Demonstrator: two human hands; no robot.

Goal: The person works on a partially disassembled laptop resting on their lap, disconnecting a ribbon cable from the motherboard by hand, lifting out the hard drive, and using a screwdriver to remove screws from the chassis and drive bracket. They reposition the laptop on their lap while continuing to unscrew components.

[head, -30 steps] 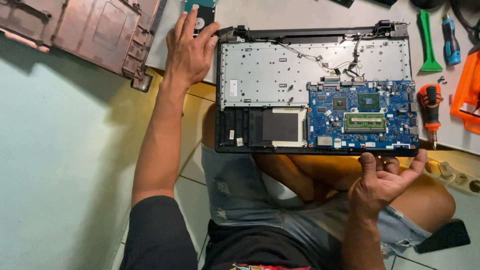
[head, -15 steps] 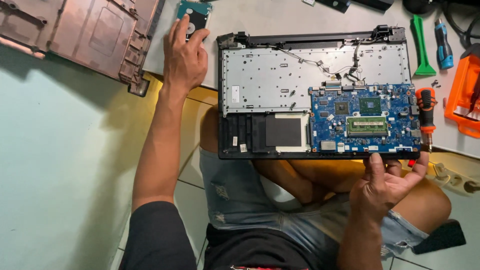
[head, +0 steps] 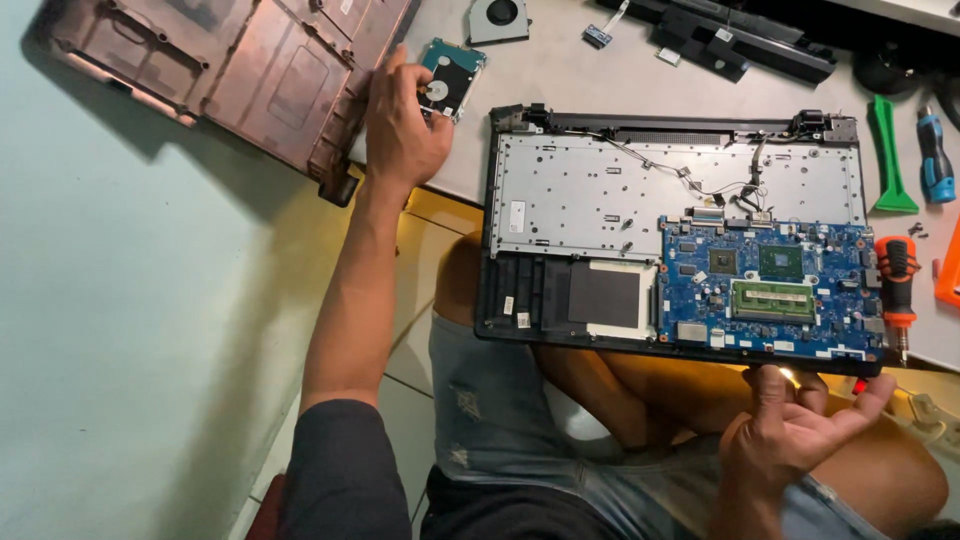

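Left hand point(head: 405, 125) on pale grey worktop point(head: 560, 75), fingers curled over hard drive point(head: 450, 78), beside upturned laptop bottom cover point(head: 240, 65). Right hand point(head: 795, 435) half-open, empty, fingertips at near edge of opened laptop chassis point(head: 600, 200) with blue motherboard point(head: 770, 290). Pale teal wall left, tiled floor below, orange screwdriver point(head: 897, 285) and green pry tool point(head: 887, 150) right.

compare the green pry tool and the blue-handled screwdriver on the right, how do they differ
The flat green plastic pry tool widens into a wedge at its lower end; the blue-handled screwdriver is round with a black grip. The pry tool is longer and sits nearer the open laptop chassis; the screwdriver lies beyond it. Both lie lengthwise on the white table, untouched.
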